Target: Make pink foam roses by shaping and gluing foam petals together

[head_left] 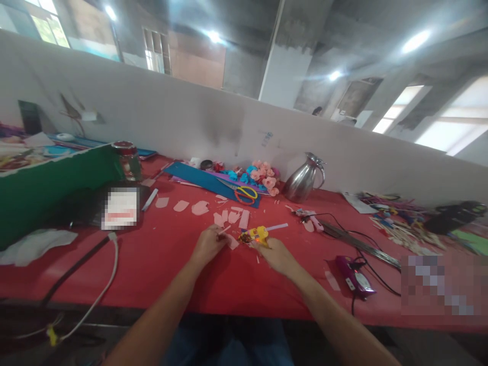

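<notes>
My right hand (278, 256) is wrapped round a yellow glue gun (260, 234), with a pale glue stick (278, 226) poking out of its back end. The nozzle points left, towards my left hand (208, 247), whose fingers pinch a pink petal (232, 242). I cannot tell whether nozzle and petal touch. Just beyond my hands lie several loose pink pieces, among them a rounded petal (200, 208) and a rectangular strip (244, 219). Scissors (246, 195) with yellow and orange handles rest on a blue sheet (198, 178) further back.
Pink and blue flowers (263, 175) and a steel jug (303, 180) stand along the back. On the right are a purple power socket (354, 277), black cables and a bundle of wires (354, 239). A lidded jar (127, 162) stands by the green partition (57, 193) on the left.
</notes>
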Motion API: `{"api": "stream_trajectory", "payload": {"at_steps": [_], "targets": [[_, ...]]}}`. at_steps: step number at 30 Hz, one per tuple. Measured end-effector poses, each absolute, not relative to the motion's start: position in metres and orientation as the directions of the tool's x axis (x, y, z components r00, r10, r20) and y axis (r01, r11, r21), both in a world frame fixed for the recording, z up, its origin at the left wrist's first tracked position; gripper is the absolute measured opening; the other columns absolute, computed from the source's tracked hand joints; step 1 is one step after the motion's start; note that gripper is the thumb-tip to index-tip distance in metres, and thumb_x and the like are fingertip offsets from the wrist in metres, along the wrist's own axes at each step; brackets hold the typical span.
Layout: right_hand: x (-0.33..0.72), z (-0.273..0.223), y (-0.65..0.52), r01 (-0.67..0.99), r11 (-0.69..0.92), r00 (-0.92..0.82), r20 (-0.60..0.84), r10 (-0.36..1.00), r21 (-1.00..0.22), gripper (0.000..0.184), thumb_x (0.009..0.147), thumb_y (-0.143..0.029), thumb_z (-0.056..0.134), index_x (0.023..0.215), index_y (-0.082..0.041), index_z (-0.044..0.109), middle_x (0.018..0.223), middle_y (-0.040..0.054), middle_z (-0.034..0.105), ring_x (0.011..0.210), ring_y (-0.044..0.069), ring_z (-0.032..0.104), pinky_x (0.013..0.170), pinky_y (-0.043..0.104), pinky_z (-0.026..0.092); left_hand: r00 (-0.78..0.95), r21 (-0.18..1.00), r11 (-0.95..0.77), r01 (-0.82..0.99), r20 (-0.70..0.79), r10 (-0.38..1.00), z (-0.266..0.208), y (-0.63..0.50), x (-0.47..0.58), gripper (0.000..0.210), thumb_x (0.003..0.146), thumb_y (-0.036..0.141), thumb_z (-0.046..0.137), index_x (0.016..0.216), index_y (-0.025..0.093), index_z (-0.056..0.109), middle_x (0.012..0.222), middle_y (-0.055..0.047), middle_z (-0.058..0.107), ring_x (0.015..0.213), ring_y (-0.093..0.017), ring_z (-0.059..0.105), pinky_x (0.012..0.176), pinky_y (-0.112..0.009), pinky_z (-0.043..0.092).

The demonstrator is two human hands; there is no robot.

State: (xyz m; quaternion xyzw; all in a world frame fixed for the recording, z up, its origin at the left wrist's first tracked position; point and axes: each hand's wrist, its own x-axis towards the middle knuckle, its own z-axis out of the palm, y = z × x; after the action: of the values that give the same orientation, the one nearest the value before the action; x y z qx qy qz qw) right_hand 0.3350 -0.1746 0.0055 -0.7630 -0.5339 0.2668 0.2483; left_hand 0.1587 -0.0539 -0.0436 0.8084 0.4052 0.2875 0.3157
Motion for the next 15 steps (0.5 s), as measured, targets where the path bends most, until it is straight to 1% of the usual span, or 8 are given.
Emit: {"api": "stream_trajectory", "payload": {"at_steps": [5, 7, 8, 9, 10, 11, 13, 15], "targets": [[0.34, 0.011, -0.178, 0.725, -0.287, 0.258, -0.139, 0.956, -0.626, 0.039, 0.084, -0.049, 0.043, 0.079, -0.015, 0.06, 0.069, 0.0042, 0.063, 0.063, 0.016, 0.057, 0.052, 0.023, 0.033, 0.498, 0.736, -0.478, 0.48, 0.22, 0.839, -0.048, -0.054, 0.158, 0.012, 0.072, 0.018, 0.056, 0.064, 0.018, 0.064, 0.069, -0.001, 0.056, 0.061, -0.012, 0.051, 0.058, -0.023, 0.035], [0.349, 0.014, -0.178, 0.762, -0.25, 0.271, -0.055, 0.961, -0.597, 0.038, 0.088, -0.047, 0.039, 0.091, -0.016, 0.061, 0.081, 0.0061, 0.066, 0.072, 0.018, 0.06, 0.056, 0.023, 0.036, 0.497, 0.737, -0.48, 0.476, 0.225, 0.838, -0.048, -0.054, 0.157, 0.012, 0.073, 0.018, 0.056, 0.066, 0.018, 0.065, 0.072, -0.001, 0.057, 0.063, -0.013, 0.052, 0.059, -0.023, 0.036], [0.356, 0.014, -0.177, 0.798, -0.234, 0.285, 0.005, 0.958, -0.556, 0.037, 0.09, -0.045, 0.037, 0.098, -0.018, 0.06, 0.088, 0.0069, 0.066, 0.077, 0.019, 0.061, 0.059, 0.023, 0.038, 0.495, 0.736, -0.48, 0.476, 0.227, 0.839, -0.048, -0.054, 0.157, 0.011, 0.073, 0.017, 0.055, 0.069, 0.019, 0.066, 0.075, -0.002, 0.057, 0.065, -0.013, 0.053, 0.06, -0.024, 0.037], [0.364, 0.014, -0.176, 0.846, -0.228, 0.299, 0.074, 0.951, -0.482, 0.035, 0.091, -0.042, 0.035, 0.106, -0.02, 0.057, 0.096, 0.0077, 0.064, 0.083, 0.02, 0.06, 0.062, 0.024, 0.039, 0.486, 0.737, -0.478, 0.478, 0.231, 0.843, -0.047, -0.054, 0.157, 0.012, 0.073, 0.017, 0.055, 0.074, 0.019, 0.067, 0.078, -0.002, 0.058, 0.066, -0.013, 0.054, 0.062, -0.024, 0.038], [0.374, 0.012, -0.175, 0.887, -0.262, 0.332, 0.131, 0.934, -0.381, 0.034, 0.092, -0.039, 0.035, 0.113, -0.02, 0.053, 0.103, 0.0088, 0.062, 0.088, 0.02, 0.06, 0.065, 0.024, 0.04, 0.473, 0.738, -0.472, 0.483, 0.234, 0.85, -0.047, -0.054, 0.157, 0.013, 0.074, 0.017, 0.055, 0.079, 0.019, 0.067, 0.082, -0.002, 0.059, 0.066, -0.013, 0.053, 0.063, -0.024, 0.039], [0.385, 0.008, -0.174, 0.909, -0.319, 0.367, 0.154, 0.917, -0.269, 0.033, 0.091, -0.035, 0.036, 0.118, -0.019, 0.05, 0.106, 0.0106, 0.059, 0.089, 0.021, 0.059, 0.066, 0.025, 0.04, 0.456, 0.737, -0.466, 0.49, 0.239, 0.857, -0.046, -0.053, 0.157, 0.014, 0.074, 0.017, 0.055, 0.083, 0.019, 0.066, 0.084, -0.002, 0.059, 0.066, -0.013, 0.053, 0.063, -0.025, 0.04], [0.406, -0.004, -0.17, 0.91, -0.406, 0.414, 0.138, 0.9, -0.081, 0.037, 0.089, -0.023, 0.039, 0.124, -0.014, 0.043, 0.112, 0.0147, 0.053, 0.093, 0.023, 0.057, 0.067, 0.027, 0.04, 0.429, 0.728, -0.455, 0.512, 0.242, 0.87, -0.046, -0.052, 0.159, 0.013, 0.074, 0.016, 0.056, 0.083, 0.018, 0.064, 0.086, -0.003, 0.059, 0.065, -0.013, 0.052, 0.064, -0.025, 0.041], [0.424, -0.017, -0.168, 0.888, -0.46, 0.456, 0.094, 0.885, 0.023, 0.041, 0.085, -0.013, 0.04, 0.126, -0.011, 0.042, 0.115, 0.0175, 0.05, 0.097, 0.024, 0.055, 0.071, 0.029, 0.04, 0.422, 0.711, -0.451, 0.54, 0.236, 0.875, -0.046, -0.05, 0.161, 0.007, 0.073, 0.014, 0.056, 0.075, 0.017, 0.061, 0.083, -0.002, 0.057, 0.066, -0.013, 0.052, 0.065, -0.025, 0.041]]}}
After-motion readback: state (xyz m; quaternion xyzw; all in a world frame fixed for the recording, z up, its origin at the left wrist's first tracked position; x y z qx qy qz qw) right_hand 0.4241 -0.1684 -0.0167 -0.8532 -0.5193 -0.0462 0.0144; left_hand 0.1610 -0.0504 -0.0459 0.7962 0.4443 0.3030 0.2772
